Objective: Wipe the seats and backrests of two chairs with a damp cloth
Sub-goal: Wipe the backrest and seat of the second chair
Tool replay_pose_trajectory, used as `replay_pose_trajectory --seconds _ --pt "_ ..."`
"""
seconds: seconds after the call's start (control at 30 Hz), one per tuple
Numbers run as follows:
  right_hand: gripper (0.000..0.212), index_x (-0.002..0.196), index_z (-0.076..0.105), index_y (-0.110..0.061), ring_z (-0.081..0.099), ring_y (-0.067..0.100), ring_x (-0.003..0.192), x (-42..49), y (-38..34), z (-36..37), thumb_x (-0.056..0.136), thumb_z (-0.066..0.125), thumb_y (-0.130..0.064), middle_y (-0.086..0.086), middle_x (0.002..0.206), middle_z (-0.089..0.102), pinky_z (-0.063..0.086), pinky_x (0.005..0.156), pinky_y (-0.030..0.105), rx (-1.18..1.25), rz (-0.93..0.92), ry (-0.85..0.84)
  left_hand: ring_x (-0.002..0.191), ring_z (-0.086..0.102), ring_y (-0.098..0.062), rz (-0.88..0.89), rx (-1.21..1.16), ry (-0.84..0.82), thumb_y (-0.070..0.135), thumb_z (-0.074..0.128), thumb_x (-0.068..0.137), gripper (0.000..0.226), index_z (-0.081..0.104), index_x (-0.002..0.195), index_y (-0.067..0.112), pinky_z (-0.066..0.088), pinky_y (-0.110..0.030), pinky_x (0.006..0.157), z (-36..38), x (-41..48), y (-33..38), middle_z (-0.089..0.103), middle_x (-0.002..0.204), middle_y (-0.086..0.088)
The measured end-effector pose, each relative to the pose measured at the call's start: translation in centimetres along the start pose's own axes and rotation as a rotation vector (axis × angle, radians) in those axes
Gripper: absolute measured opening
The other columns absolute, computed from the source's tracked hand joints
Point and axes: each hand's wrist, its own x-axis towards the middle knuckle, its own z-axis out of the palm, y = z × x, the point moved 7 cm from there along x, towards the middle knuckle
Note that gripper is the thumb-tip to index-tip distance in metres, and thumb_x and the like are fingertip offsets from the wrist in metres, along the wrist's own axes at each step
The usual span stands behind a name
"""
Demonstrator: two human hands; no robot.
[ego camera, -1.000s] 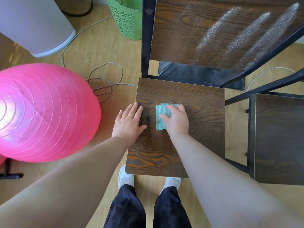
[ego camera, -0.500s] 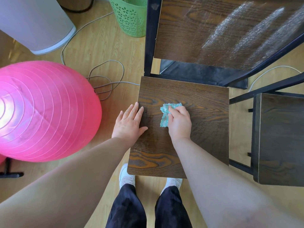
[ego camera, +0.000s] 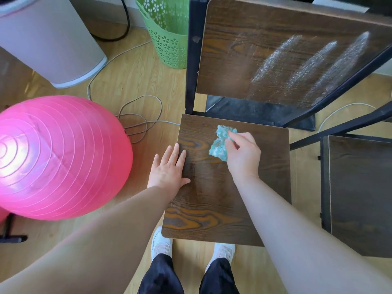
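On the chair seat (ego camera: 212, 209), right hand (ego camera: 244, 155) fingers (ego camera: 233, 137) pinch the cloth (ego camera: 219, 145), left hand (ego camera: 167, 168) lies flat; green basket (ego camera: 169, 39) stands behind.

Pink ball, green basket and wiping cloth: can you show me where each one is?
pink ball (ego camera: 59, 158): head view, middle of its ribbed surface.
green basket (ego camera: 169, 47): head view, its flower-holed wall.
cloth (ego camera: 218, 148): head view, its crumpled lower half.

Pale wood floor (ego camera: 131, 81), pink exercise ball (ego camera: 59, 158) at left, green lattice basket (ego camera: 169, 45), white cylindrical unit (ego camera: 48, 43), grey cable loops (ego camera: 157, 121)
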Motion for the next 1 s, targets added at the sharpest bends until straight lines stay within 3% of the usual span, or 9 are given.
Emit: replay_pose_trajectory --seconds 0.17,0.43,0.6,0.77,1.0 --pt "0.028 0.124 0.069 -0.015 0.055 0.000 0.105 2.0 -6.6 -2.9 0.098 0.063 -0.017 -0.016 0.110 0.054 0.050 0.079 0.008 0.106 -0.157 0.059 0.152 -0.019 -0.022 -0.019 -0.022 -0.002 0.063 0.043 0.096 0.093 -0.014 0.157 0.023 0.006 -0.052 0.123 -1.5 1.7 0.5 -0.024 0.164 0.000" --pt "0.024 0.117 0.072 -0.006 0.055 0.000 0.099 3.6 -19.3 -9.1 0.094 0.066 -0.009 -0.005 0.105 0.061 0.052 0.081 0.014 0.141 -0.725 0.334 0.153 -0.014 -0.019 -0.065 -0.086 0.030 0.058 0.044 0.099 0.087 -0.009 0.159 0.024 0.005 -0.050 0.124 -3.5 4.4 0.5 -0.018 0.165 0.003" --pt "0.025 0.112 0.074 0.000 0.053 0.007 0.083 3.8 -24.5 -9.6 0.089 0.065 0.001 0.013 0.091 0.064 0.040 0.080 0.009 0.120 -0.959 0.411 0.153 -0.015 -0.021 -0.059 -0.117 0.018 0.056 0.044 0.100 0.086 -0.010 0.159 0.025 0.005 -0.051 0.124 -4.0 5.7 0.5 -0.019 0.165 0.003" --pt "0.023 0.110 0.075 -0.001 0.060 0.031 0.079 4.5 -25.8 -6.9 0.090 0.062 0.002 0.016 0.086 0.062 0.046 0.076 0.027 -0.026 -1.099 0.390 0.153 -0.014 -0.020 -0.058 -0.145 0.019 0.057 0.043 0.099 0.086 -0.012 0.158 0.027 0.005 -0.050 0.124 -3.2 5.8 0.2 -0.023 0.164 0.006" --pt "0.021 0.108 0.075 -0.001 0.053 0.031 0.073 4.3 -23.3 -3.0 0.098 0.056 -0.002 0.016 0.080 0.061 0.044 0.072 0.030 -0.176 -1.167 0.440 0.153 -0.013 -0.018 -0.057 -0.170 0.017 0.060 0.039 0.099 0.085 -0.017 0.156 0.032 0.006 -0.051 0.123 -2.3 6.1 -0.4 -0.030 0.160 0.012"
